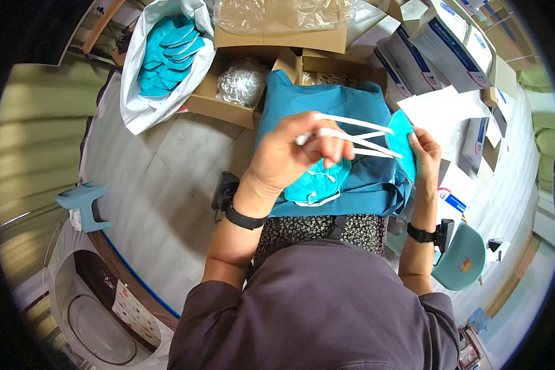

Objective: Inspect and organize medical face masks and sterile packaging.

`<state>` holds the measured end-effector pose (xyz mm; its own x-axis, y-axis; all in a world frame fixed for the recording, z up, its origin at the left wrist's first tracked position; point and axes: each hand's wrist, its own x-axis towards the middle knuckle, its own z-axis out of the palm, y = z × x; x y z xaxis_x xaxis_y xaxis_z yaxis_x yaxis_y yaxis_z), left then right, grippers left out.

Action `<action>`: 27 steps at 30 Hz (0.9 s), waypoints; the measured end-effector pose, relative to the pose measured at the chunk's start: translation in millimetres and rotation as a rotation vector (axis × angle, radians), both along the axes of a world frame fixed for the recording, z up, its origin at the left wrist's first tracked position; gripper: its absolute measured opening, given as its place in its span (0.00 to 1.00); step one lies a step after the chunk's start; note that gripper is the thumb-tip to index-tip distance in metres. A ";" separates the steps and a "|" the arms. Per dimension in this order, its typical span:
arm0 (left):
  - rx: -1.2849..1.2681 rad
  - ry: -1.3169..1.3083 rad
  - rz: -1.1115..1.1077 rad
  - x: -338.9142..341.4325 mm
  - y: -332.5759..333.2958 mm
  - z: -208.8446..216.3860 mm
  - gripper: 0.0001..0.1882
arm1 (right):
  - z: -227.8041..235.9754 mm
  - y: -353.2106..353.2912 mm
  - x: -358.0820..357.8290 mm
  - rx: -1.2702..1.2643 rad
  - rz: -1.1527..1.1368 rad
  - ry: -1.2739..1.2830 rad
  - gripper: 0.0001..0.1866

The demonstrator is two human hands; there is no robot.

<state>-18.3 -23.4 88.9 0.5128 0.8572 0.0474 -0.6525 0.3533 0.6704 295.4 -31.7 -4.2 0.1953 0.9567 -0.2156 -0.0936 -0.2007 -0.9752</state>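
Across my lap, blue cloth [327,102]. Upper left, white bag [134,102] of teal masks [172,57]; can't tell if strapped, count unclear. Strapped mask [302,188] on cloth looks done, partly behind my left hand [290,148], fingers curled round white straps [357,123], blurred. Held mask [399,142], cloth's right edge: straps seem attached; right hand [427,154] fingers gripping rim.

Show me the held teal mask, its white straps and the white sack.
Teal mask [402,139], head view: middle of its visible face.
White straps [354,123], head view: upper strap, midway.
White sack [143,112], head view: lower wall.
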 end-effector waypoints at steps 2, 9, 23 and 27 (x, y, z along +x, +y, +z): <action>-0.078 0.109 -0.083 7.4 -0.8 -5.1 0.21 | -15.9 1.2 10.6 -0.015 0.135 -0.350 0.12; 0.022 0.609 -0.141 33.0 -12.0 -30.2 0.17 | 75.9 2.3 -62.4 0.205 0.408 -0.430 0.19; 0.168 0.595 -0.274 31.6 -39.9 -12.7 0.15 | 98.3 -33.8 -73.8 -0.025 0.615 -0.131 0.25; 0.061 0.540 -0.454 21.2 -56.2 -1.3 0.18 | 110.5 -55.4 -60.3 -0.101 0.437 0.019 0.25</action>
<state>2.9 -79.6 87.6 0.7842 0.5570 -0.2735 -0.0201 0.4633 0.8860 235.1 -87.2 106.3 -0.2274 0.9224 -0.3122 0.0036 -0.3198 -0.9475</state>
